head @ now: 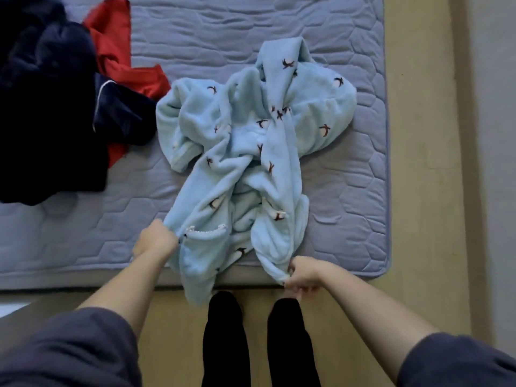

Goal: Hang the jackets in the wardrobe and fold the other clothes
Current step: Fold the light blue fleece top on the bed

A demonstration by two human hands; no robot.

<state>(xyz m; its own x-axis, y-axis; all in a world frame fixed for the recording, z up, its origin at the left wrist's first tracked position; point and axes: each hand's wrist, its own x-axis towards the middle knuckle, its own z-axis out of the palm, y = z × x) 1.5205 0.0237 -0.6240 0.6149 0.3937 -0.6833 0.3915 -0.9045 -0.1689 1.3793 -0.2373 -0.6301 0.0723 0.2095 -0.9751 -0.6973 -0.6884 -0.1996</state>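
Fleece (245, 152): pale blue, crumpled on the mattress (349, 191); near hem hangs over the mattress edge
Left grip (156, 241): clenched on the hem's left corner
Right grip (303, 275): pinches the hem's right corner
Navy clothes (50, 107): heaped over a red garment (117, 51); just left of the fleece

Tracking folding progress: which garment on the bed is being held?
The light blue fleece, gripped by the left hand and right hand; the navy garment and red garment lie untouched.
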